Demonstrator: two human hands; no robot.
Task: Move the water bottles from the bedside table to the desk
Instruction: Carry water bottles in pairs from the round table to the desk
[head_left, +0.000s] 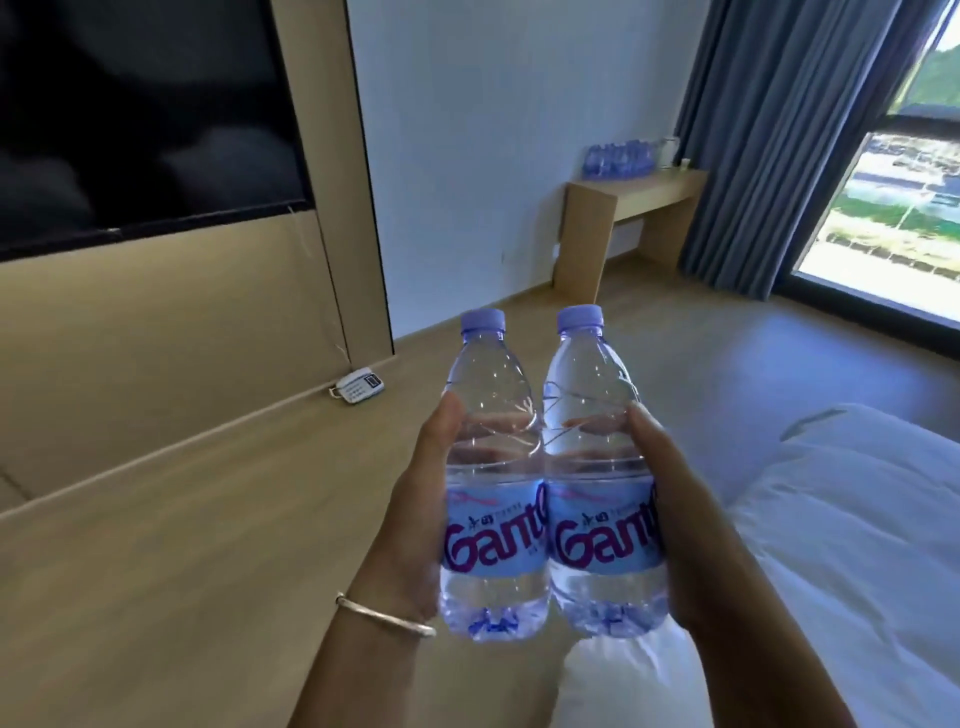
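Observation:
Two clear water bottles with purple caps and blue labels stand upright side by side in front of me, touching. My left hand (415, 514) grips the left bottle (491, 467); a silver bangle circles that wrist. My right hand (680, 519) grips the right bottle (597, 467). Far across the room, the wooden desk (639, 195) stands against the white wall, with several more bottles (618, 158) lined up on its top. The bedside table is out of view.
A white bed (841, 545) lies at the lower right. A telephone (358, 387) sits on the wooden floor by the left wall panel, below a dark TV screen (140, 114). Blue curtains (779, 145) and a bright window (893, 218) lie beyond the desk.

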